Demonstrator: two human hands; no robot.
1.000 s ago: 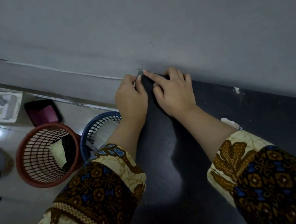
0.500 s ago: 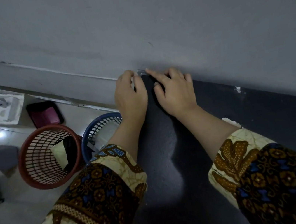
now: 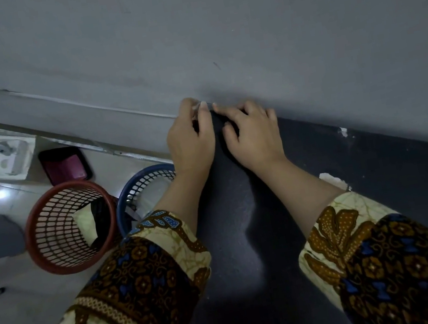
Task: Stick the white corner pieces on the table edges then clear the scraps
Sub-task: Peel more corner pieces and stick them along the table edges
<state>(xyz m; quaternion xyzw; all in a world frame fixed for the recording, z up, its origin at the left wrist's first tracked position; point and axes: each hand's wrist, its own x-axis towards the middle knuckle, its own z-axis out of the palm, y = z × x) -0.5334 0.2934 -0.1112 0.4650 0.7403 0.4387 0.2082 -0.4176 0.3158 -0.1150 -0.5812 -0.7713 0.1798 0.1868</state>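
table [image 3: 247,240]: dark top, far corner at 12 o'clock against the wall
left hand [image 3: 190,140]: fingers curled, pinching the white corner piece [image 3: 201,105] on that corner
right hand [image 3: 251,132]: forefinger out, touching it
scrap [image 3: 333,180]: on the tabletop, 2 o'clock

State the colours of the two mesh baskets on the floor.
One red basket, one blue basket; head view.

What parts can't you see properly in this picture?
- Corner piece, head view: only a pale sliver shows; the left hand and right hand cover the rest.
- Blue basket: the left arm and the dark table hide much of it.
- Red basket: its contents are too dim to name.
- White scrap: the right sleeve cuts off its lower edge.
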